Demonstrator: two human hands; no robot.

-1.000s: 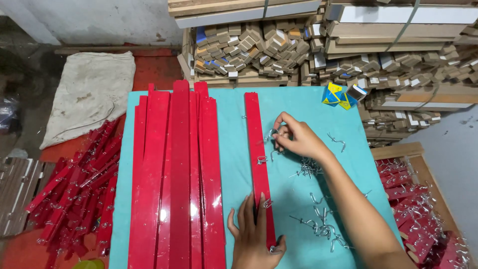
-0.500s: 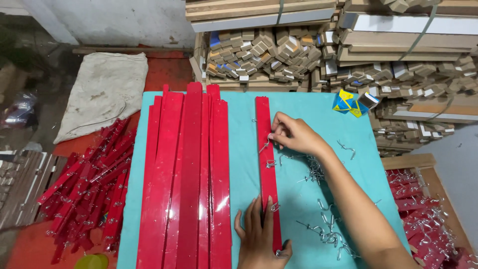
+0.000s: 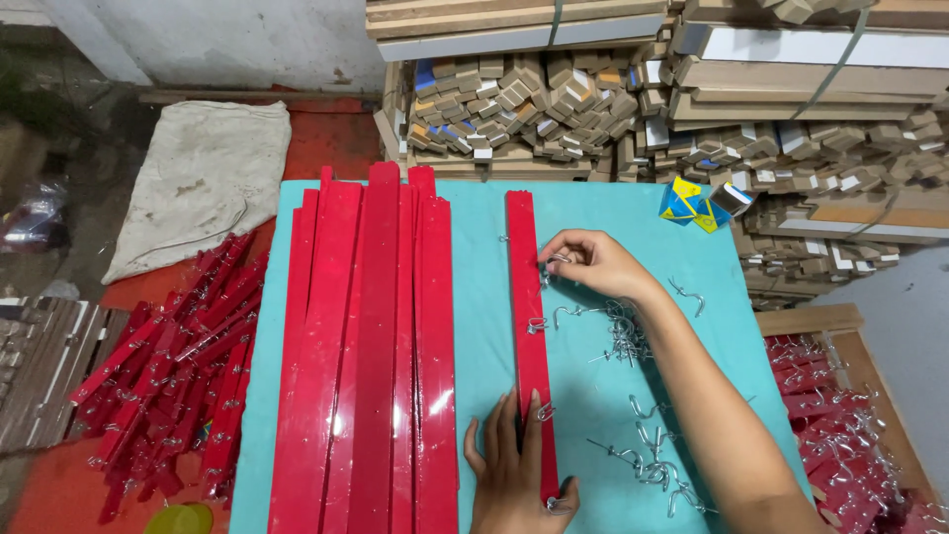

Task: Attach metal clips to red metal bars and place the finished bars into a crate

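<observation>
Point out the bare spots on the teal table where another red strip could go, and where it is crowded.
Free: the teal table lane between the stacked red strips and the single red strip, and the far edge near the yellow-blue box. Crowded: right of the single strip, where metal hooks lie scattered around the right hand. The left hand presses the strip's near end.

Single strip [image 3: 529, 326] on table [image 3: 603, 213], strip stack [image 3: 371, 346] to its left, hooks [image 3: 633, 396] to right

Under my left hand [image 3: 516, 473] the red strip [image 3: 530, 336] is glossy and smooth; by my right hand [image 3: 593, 265], shiny metal hooks [image 3: 647, 460] on matt teal cloth [image 3: 603, 396].
</observation>
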